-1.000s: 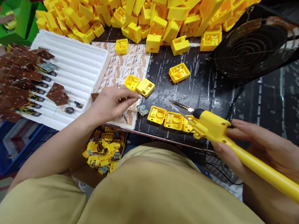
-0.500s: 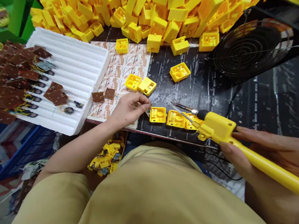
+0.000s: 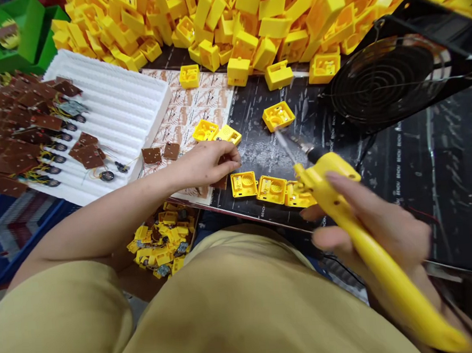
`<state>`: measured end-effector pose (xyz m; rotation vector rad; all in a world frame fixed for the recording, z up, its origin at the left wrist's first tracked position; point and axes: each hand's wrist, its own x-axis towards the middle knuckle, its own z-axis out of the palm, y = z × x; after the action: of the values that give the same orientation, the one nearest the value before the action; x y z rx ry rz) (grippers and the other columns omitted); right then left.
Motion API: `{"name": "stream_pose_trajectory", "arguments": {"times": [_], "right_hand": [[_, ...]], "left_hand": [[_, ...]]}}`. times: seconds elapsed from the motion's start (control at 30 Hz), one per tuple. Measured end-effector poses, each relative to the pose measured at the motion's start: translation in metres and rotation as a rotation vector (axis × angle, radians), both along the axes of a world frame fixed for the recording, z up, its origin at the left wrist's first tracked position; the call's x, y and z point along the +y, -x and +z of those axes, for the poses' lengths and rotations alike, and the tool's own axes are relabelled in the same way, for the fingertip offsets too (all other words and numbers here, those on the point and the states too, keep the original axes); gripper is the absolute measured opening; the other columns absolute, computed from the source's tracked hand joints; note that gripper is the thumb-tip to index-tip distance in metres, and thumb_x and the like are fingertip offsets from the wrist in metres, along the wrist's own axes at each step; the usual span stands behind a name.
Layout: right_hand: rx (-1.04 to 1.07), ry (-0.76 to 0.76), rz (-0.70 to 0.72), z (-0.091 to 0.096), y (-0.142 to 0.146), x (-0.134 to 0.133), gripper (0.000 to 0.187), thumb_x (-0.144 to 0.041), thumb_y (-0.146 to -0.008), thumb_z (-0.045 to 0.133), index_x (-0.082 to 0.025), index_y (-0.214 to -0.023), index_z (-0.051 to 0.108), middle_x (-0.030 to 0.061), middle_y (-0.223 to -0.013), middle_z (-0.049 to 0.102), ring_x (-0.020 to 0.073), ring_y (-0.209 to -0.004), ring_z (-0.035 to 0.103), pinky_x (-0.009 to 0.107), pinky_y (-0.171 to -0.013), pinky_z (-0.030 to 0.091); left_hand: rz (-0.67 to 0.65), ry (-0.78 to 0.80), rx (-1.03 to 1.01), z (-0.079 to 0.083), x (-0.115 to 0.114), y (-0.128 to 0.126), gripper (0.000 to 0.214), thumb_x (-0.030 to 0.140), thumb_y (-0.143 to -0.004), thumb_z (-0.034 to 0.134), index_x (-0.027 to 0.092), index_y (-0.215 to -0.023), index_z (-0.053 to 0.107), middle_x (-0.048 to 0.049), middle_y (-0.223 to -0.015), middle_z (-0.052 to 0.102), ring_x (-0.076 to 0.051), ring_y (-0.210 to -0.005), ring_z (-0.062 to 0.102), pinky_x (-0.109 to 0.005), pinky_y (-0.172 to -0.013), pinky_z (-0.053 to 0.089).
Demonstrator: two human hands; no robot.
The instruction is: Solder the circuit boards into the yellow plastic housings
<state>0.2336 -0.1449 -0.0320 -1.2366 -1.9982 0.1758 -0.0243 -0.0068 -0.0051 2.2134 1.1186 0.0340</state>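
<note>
My left hand [image 3: 205, 165] is closed in a pinch on a small brown circuit board [image 3: 221, 181], just left of a row of three open yellow plastic cases [image 3: 272, 188] at the table's near edge. My right hand [image 3: 377, 232] grips a yellow soldering iron [image 3: 353, 228], its metal tip raised and pointing up-left toward a single open yellow case [image 3: 278, 116]. Two more yellow cases [image 3: 216, 132] lie just beyond my left hand.
A big heap of yellow cases [image 3: 250, 21] fills the back. A white ridged foam tray [image 3: 116, 112] with brown boards and wired parts [image 3: 25, 131] stands left. A black fan [image 3: 386, 82] sits right. Below the table edge is a box of assembled yellow parts [image 3: 164, 245].
My left hand has drawn in from the printed sheet to the yellow cases at the near edge, pinching a brown board. My right hand swung the soldering iron's tip up and away.
</note>
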Motion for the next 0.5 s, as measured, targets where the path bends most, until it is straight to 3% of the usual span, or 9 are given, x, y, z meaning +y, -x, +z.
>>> {"name": "stream_pose_trajectory", "arguments": {"times": [0.07,0.13,0.27,0.4,0.5], "right_hand": [[-0.048,-0.033,0.07,-0.003,0.013,0.015,0.033,-0.026,-0.095,0.063,-0.021,-0.128,0.058,-0.0006,-0.084,0.073,0.0117,-0.062,0.067,0.022,-0.065,0.055],[-0.071,-0.068,0.08,-0.009,0.029,0.03,0.017,-0.023,-0.094,0.064,-0.019,-0.111,0.061,0.0018,-0.085,0.072,0.0131,-0.068,0.068,0.024,-0.07,0.054],[-0.155,-0.077,0.159,-0.025,0.057,0.048,0.03,-0.036,-0.096,0.061,-0.018,-0.119,0.053,0.0048,-0.091,0.069,0.0193,-0.085,0.068,0.043,-0.101,0.049],[-0.213,-0.119,0.036,-0.034,0.066,0.048,0.028,-0.027,-0.097,0.06,-0.019,-0.122,0.05,0.0036,-0.09,0.068,0.0179,-0.076,0.064,0.039,-0.09,0.048],[-0.236,-0.132,-0.05,-0.035,0.063,0.046,0.033,-0.032,-0.095,0.064,-0.019,-0.122,0.052,0.0035,-0.089,0.069,0.0177,-0.073,0.063,0.041,-0.091,0.046]], "left_hand": [[0.014,0.066,-0.007,-0.004,0.002,0.002,0.014,0.024,-0.087,0.057,0.016,-0.089,0.068,0.0003,-0.072,0.068,-0.011,-0.064,0.059,-0.022,-0.064,0.043],[-0.006,0.093,-0.012,-0.005,0.003,0.004,0.014,0.026,-0.086,0.058,0.016,-0.088,0.068,0.0004,-0.074,0.069,-0.011,-0.066,0.06,-0.022,-0.064,0.043],[-0.024,0.041,-0.015,-0.006,-0.003,0.009,0.013,0.024,-0.087,0.058,0.015,-0.087,0.068,-0.0001,-0.076,0.07,-0.012,-0.069,0.062,-0.023,-0.067,0.043],[-0.075,0.014,-0.042,-0.009,-0.014,0.009,0.014,0.021,-0.088,0.056,0.016,-0.091,0.069,-0.0009,-0.076,0.071,-0.014,-0.073,0.064,-0.026,-0.072,0.045],[-0.134,-0.076,-0.026,-0.015,-0.019,0.005,0.016,0.02,-0.09,0.054,0.017,-0.092,0.069,-0.0023,-0.08,0.073,-0.018,-0.081,0.066,-0.034,-0.087,0.045]]}}
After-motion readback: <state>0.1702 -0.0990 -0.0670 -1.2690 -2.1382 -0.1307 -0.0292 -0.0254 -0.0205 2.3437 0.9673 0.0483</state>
